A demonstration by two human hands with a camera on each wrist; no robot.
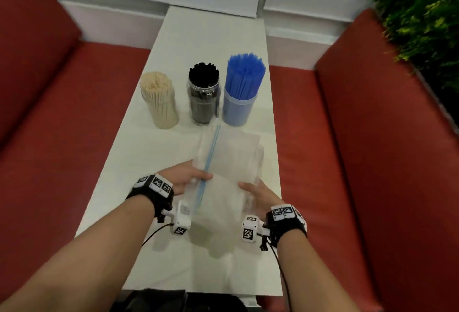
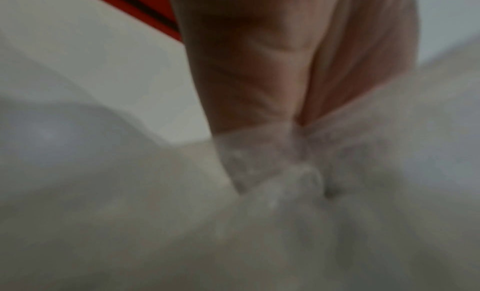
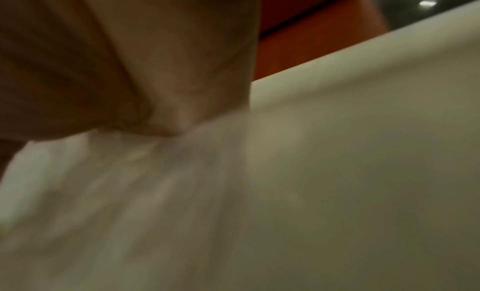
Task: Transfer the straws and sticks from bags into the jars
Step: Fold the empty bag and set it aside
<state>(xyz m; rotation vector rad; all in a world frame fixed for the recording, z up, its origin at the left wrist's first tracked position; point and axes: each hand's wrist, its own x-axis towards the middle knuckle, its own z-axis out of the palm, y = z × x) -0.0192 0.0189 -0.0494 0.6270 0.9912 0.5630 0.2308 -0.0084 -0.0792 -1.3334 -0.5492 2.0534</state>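
Both my left hand (image 1: pixel 188 179) and right hand (image 1: pixel 258 196) pinch the empty bags (image 1: pixel 231 162), gathering them since the jars (image 1: pixel 202 95) stand full.

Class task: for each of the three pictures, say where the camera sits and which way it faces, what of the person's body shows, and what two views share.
Head: worn on the head, looking forward and down the white table; both forearms, left hand and right hand show.
Left wrist: looks along the palm, close up.
Right wrist: looks along the palm, close up.
Shared: all three show the clear zip bag that both hands hold.
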